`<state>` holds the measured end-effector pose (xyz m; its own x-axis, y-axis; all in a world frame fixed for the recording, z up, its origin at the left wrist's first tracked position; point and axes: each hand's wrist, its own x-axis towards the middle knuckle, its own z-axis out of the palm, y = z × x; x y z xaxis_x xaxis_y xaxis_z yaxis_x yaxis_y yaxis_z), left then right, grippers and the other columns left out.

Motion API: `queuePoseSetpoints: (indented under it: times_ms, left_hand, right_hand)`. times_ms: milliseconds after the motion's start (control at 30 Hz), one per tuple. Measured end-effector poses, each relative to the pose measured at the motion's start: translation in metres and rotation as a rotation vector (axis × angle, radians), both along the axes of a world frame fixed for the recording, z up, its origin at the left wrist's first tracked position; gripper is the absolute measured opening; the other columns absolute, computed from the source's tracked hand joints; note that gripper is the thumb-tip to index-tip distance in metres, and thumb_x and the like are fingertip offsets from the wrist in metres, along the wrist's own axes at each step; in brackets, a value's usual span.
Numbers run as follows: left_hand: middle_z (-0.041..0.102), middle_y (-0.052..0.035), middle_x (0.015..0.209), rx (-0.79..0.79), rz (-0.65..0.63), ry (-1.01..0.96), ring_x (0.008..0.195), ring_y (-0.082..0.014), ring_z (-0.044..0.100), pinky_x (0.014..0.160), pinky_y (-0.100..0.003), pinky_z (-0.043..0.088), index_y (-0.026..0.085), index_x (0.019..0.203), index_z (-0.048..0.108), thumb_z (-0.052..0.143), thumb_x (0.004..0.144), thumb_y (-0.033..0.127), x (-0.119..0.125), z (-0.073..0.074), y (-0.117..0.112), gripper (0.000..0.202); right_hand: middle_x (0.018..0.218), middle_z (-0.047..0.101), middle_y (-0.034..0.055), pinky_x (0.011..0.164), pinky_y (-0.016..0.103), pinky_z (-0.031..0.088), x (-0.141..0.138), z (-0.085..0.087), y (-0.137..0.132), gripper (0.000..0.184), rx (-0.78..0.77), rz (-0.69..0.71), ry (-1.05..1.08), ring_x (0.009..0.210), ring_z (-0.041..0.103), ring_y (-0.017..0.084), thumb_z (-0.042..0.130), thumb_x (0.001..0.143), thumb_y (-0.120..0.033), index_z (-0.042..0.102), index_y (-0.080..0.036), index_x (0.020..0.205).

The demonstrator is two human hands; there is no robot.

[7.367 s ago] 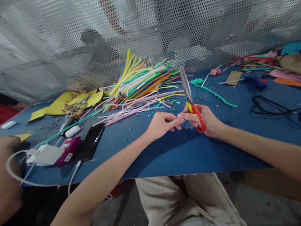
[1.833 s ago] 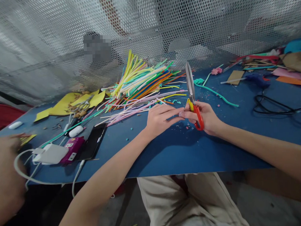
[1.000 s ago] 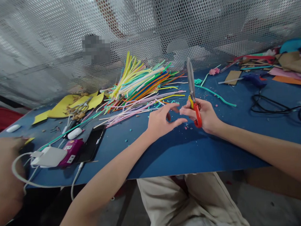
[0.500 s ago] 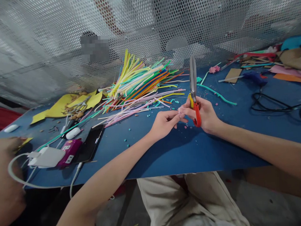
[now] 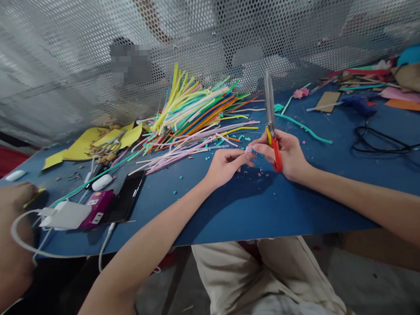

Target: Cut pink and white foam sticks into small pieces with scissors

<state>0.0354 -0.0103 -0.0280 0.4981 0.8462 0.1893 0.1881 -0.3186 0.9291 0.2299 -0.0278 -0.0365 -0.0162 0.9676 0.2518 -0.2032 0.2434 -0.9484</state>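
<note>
My left hand (image 5: 224, 168) is closed, thumb and fingers pinching a small pale lilac piece (image 5: 248, 149). My right hand (image 5: 290, 155) is wrapped round scissors (image 5: 269, 105) with red and yellow handles, their blades pointing up and looking closed. The right thumb and fingertips meet the left ones beside the lilac piece. Just beyond, a heap of colourful pipe cleaners (image 5: 197, 107) lies spread on the blue table (image 5: 232, 216). Pink ones (image 5: 175, 161) lie loose in front of it, and tiny teal and pink snippets are scattered near my hands.
On the left are a black phone (image 5: 128, 197), a purple box (image 5: 99, 209), a white charger (image 5: 65, 214) with cables and yellow sheets (image 5: 82, 146). Another person's arm (image 5: 9, 238) rests at the left edge. Right lie a glue gun (image 5: 359, 105) with a black cord and a pink flower (image 5: 300, 93).
My fingertips have parted slightly, so the lilac piece now shows between them. The scissors stay upright in my right hand. The other person's hand at the left has shifted.
</note>
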Motion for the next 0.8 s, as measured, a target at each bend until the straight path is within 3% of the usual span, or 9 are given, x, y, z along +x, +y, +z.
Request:
queuePoseSetpoints:
  times_ms: [100, 200, 333, 500, 667, 800]
  left_hand:
    - [0.076, -0.0049, 0.077, 0.032, -0.021, 0.052, 0.054, -0.0081, 0.051, 0.054, -0.02, 0.042, 0.015, 0.088, 0.08, 0.066, 0.09, 0.051, -0.003, -0.003, 0.003, 0.039]
    - [0.075, -0.0048, 0.074, 0.083, -0.048, 0.115, 0.054, -0.0084, 0.053, 0.054, -0.02, 0.042, 0.014, 0.083, 0.079, 0.063, 0.092, 0.051, -0.004, -0.005, 0.004, 0.041]
    - [0.072, -0.0046, 0.069, 0.176, -0.07, 0.208, 0.054, -0.0088, 0.053, 0.055, -0.02, 0.041, 0.013, 0.079, 0.079, 0.06, 0.093, 0.053, -0.003, -0.002, 0.004, 0.046]
    - [0.074, -0.0035, 0.078, 0.176, -0.059, 0.182, 0.056, -0.0087, 0.053, 0.054, -0.021, 0.04, 0.015, 0.099, 0.079, 0.066, 0.089, 0.054, -0.005, -0.001, 0.006, 0.042]
    - [0.076, -0.0068, 0.082, 0.104, -0.132, 0.151, 0.059, -0.0093, 0.055, 0.058, -0.021, 0.044, 0.014, 0.088, 0.079, 0.061, 0.093, 0.052, -0.007, -0.001, 0.008, 0.043]
    - [0.075, -0.0064, 0.077, 0.129, -0.1, 0.205, 0.055, -0.0091, 0.055, 0.053, -0.021, 0.042, 0.014, 0.085, 0.078, 0.061, 0.092, 0.054, -0.009, 0.005, 0.008, 0.044]
  right_hand:
    - [0.089, 0.075, 0.0026, 0.056, 0.028, 0.052, 0.0, 0.0, 0.0, 0.034, 0.042, 0.014, -0.047, 0.06, 0.061, 0.013, 0.09, 0.065, -0.036, 0.066, -0.022, 0.084]
    - [0.084, 0.075, 0.0017, 0.066, 0.032, 0.058, 0.0, 0.0, -0.002, 0.031, 0.046, 0.048, -0.084, 0.069, 0.068, 0.018, 0.09, 0.066, -0.035, 0.067, -0.023, 0.085]
    - [0.082, 0.073, 0.0009, 0.064, 0.031, 0.058, -0.001, 0.002, -0.005, 0.029, 0.039, 0.07, -0.134, 0.065, 0.067, 0.017, 0.089, 0.067, -0.033, 0.067, -0.023, 0.084]
    - [0.078, 0.071, 0.0009, 0.061, 0.029, 0.055, -0.001, 0.005, -0.006, 0.033, 0.054, 0.022, -0.212, 0.065, 0.064, 0.015, 0.089, 0.066, -0.035, 0.063, -0.021, 0.08]
    - [0.077, 0.069, 0.0006, 0.064, 0.029, 0.053, 0.001, 0.008, -0.005, 0.035, 0.063, 0.014, -0.243, 0.067, 0.062, 0.014, 0.088, 0.067, -0.035, 0.057, -0.02, 0.074]
    - [0.075, 0.067, -0.0003, 0.065, 0.028, 0.051, 0.005, 0.006, -0.001, 0.03, 0.076, 0.021, -0.289, 0.066, 0.059, 0.013, 0.086, 0.069, -0.034, 0.061, -0.019, 0.076]
